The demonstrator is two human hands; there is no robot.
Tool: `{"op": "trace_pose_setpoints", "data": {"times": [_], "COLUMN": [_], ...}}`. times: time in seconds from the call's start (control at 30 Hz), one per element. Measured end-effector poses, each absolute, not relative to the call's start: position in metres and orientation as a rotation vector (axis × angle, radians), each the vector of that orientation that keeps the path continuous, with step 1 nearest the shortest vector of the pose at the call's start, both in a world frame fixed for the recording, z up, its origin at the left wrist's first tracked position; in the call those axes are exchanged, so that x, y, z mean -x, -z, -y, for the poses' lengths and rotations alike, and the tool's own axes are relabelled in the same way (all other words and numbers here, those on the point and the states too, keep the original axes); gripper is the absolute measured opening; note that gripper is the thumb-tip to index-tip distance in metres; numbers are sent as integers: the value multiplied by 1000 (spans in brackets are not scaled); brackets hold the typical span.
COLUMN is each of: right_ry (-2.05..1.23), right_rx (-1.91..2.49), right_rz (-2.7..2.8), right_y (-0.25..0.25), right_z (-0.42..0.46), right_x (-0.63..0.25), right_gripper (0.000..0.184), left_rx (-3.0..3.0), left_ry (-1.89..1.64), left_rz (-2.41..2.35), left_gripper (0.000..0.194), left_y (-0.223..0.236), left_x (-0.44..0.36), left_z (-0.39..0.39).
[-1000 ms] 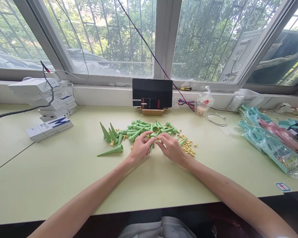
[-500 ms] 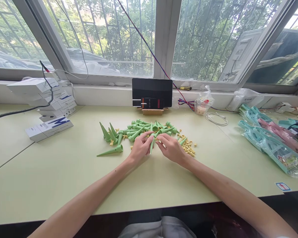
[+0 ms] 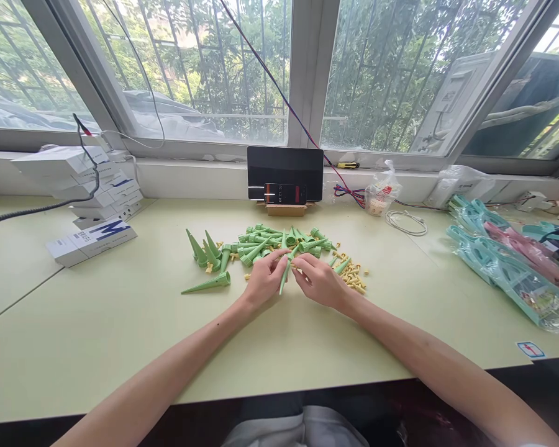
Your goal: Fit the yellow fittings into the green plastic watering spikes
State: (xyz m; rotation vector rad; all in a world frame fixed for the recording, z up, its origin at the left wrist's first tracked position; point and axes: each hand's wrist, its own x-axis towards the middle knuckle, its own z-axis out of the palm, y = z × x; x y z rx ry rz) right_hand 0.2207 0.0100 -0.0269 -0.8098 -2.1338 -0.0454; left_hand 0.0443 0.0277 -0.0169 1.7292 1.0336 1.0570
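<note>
My left hand (image 3: 266,274) is closed around a green plastic spike (image 3: 284,277), its narrow tip pointing down toward me. Close against it, my right hand (image 3: 320,279) pinches a small yellow peg (image 3: 294,267) at the spike's side; the fingers hide most of the peg. Behind both hands lies a heap of green spikes (image 3: 261,239). Yellow pegs (image 3: 354,274) are scattered beside my right hand. Left of my left hand, several green spikes (image 3: 196,248) stand or lean together, with one spike (image 3: 207,284) lying flat in front of them.
A phone (image 3: 285,194) leans on a black screen (image 3: 284,162) at the back. White boxes (image 3: 93,242) are stacked at the left. Bagged teal plastic items (image 3: 507,267) lie at the right, near a coiled white cable (image 3: 406,223) and a plastic bag (image 3: 382,192).
The held spike has tilted slightly, its tip shifting left and toward me. My right hand has moved a little closer to my left; both grips stay closed.
</note>
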Motion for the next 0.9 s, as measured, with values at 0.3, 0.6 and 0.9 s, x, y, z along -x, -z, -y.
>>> {"op": "trace_pose_setpoints", "data": {"times": [0.3,0.6,0.9], "right_ry": [-53,-110,-92], "right_rx": [833,857,865], "right_rz": [2118,2107,2112], "right_y": [25,24,22], "right_z": [-6,-4,-5], "right_x": [-222,-222,-223], "right_gripper": [21,26,29], "left_rx": [-1851,-1897,-1908], "left_ry": [-1018,-984,-961], "left_rz": [-1068,-1046,-992], "left_gripper": [49,49,50], "left_y": [15,14,14], "left_x": [-45,-44,-44], "left_z": [-26,-24,-22]}}
